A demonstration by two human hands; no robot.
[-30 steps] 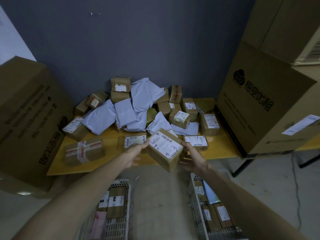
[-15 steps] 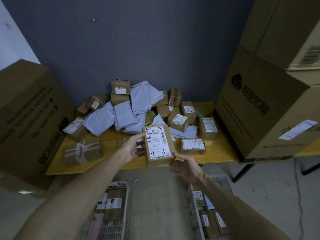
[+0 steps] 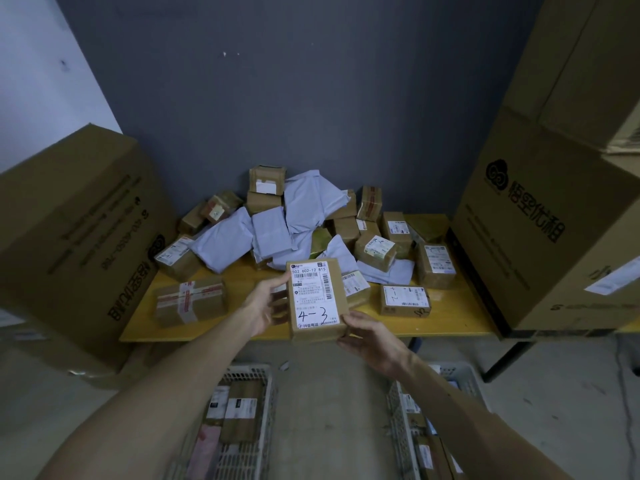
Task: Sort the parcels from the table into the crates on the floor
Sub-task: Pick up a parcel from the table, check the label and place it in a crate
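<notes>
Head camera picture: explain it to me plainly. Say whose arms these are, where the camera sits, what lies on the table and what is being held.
There is no machine here. A person wears a camera on the head, looking forward and down, so the two bare arms are their own. The left hand and the right hand together hold one brown parcel with its white label facing the camera, hand-marked 4-3. Behind it a yellow table carries a heap of small cardboard boxes and grey mailer bags. On the floor below stand a left crate and a right crate, each already holding parcels. Big cartons flank the table.
</notes>
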